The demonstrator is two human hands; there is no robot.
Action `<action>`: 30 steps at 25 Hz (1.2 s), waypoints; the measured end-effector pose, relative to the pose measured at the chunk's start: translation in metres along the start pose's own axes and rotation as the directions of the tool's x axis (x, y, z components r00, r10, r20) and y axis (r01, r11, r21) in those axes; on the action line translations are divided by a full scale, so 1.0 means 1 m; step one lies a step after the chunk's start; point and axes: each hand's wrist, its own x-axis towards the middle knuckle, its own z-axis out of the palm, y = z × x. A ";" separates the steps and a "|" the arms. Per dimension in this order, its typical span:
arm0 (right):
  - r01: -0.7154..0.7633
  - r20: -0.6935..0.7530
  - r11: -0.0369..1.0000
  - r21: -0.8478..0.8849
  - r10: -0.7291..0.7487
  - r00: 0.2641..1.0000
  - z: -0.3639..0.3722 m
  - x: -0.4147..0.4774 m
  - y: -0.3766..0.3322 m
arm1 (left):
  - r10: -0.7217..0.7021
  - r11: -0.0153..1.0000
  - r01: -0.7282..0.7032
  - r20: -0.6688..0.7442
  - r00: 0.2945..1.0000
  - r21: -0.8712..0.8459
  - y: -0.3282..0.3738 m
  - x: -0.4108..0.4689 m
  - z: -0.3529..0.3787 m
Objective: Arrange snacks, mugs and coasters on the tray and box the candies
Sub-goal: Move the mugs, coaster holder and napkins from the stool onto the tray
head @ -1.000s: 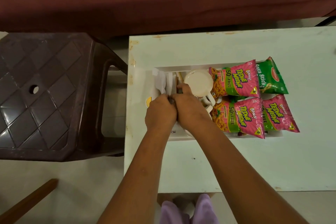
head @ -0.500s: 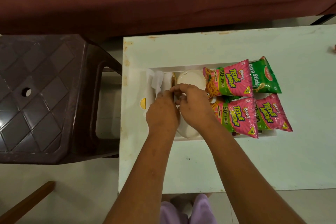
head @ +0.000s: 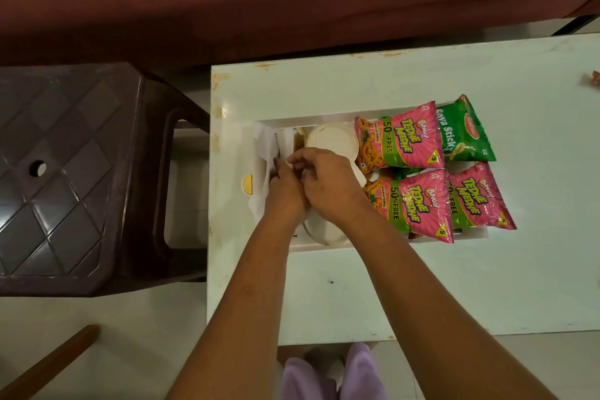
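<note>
Curling over two mugs (head: 331, 140) beside four snack packets (head: 406, 143), left hand (head: 285, 195), right hand (head: 328, 182); fingers' (head: 293, 157) grasp unclear

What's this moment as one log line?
left hand, right hand: together at left end of tray | snack packets: four on tray

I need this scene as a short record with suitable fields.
surface: white table
tray: white tray, on the table
snacks: three pink packets, one green packet, tray's right end
mugs: two white mugs, left of the packets
hands: left hand and right hand together at tray's left end; grip unclear
nearby: brown stool, left of table
</note>
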 end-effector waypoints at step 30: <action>-0.207 -0.083 0.939 -0.274 0.192 0.978 0.047 0.010 -0.030 | 0.004 0.948 -0.069 -0.208 0.978 -0.309 -0.026 -0.031 -0.041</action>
